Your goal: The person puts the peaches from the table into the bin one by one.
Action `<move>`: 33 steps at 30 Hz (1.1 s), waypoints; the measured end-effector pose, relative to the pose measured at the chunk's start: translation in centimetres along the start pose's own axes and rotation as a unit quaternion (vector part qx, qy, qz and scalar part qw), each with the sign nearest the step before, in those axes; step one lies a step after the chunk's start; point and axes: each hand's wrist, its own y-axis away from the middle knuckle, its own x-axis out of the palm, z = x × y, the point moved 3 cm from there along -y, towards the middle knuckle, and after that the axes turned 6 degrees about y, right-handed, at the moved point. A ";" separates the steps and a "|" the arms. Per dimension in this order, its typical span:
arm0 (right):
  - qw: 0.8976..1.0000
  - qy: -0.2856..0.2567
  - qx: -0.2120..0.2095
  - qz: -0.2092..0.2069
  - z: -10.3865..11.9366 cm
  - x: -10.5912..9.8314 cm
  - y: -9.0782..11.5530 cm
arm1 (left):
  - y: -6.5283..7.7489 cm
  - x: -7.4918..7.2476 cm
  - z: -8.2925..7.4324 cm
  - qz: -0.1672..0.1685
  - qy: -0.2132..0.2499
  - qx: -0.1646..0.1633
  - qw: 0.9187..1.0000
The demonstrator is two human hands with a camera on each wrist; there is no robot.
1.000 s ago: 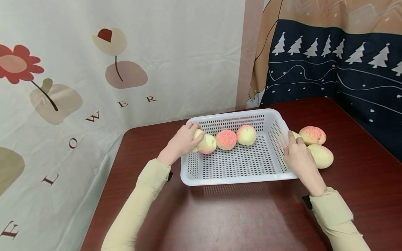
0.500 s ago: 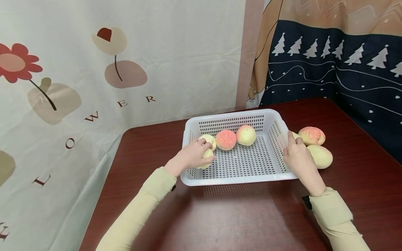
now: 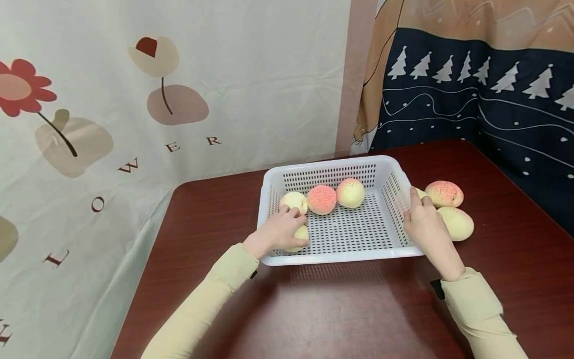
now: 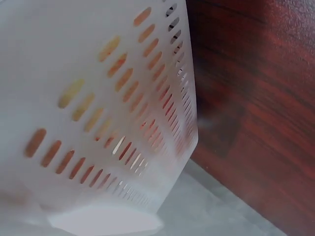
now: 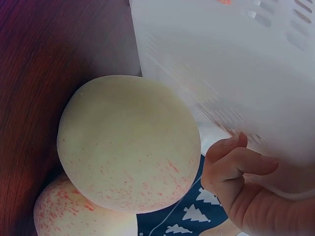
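Observation:
A white perforated plastic basket (image 3: 341,258) stands on the table. My left hand (image 3: 277,232) is inside its front left corner, fingers curled over a pale yellow peach (image 3: 302,233) that they partly hide. Behind it, along the back of the basket, lie a pale peach (image 3: 293,200), a pink-red peach (image 3: 322,200) and a yellow-pink peach (image 3: 351,193). At the opposite end, my right hand (image 3: 426,222) grips the basket's right rim; its bent fingers show in the right wrist view. The left wrist view has only the basket's outer wall (image 4: 64,118), with fruit colour through the slots.
Outside the basket, close by my right hand, lie a red-speckled oval fruit (image 3: 444,193), a pale yellow oval fruit (image 3: 456,224) and another mostly hidden one. The dark red wooden table (image 3: 332,309) ends at printed curtains (image 3: 269,89) behind and to the sides.
My left hand has carried its peach from the basket's back left toward the front left corner, lowering it beside the row. The right hand stays on the rim.

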 end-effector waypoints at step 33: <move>0.989 -0.091 0.025 -0.118 -2.2 -2.6 0.3 | 3.5 -0.7 -0.4 -0.173 0.012 0.088 0.981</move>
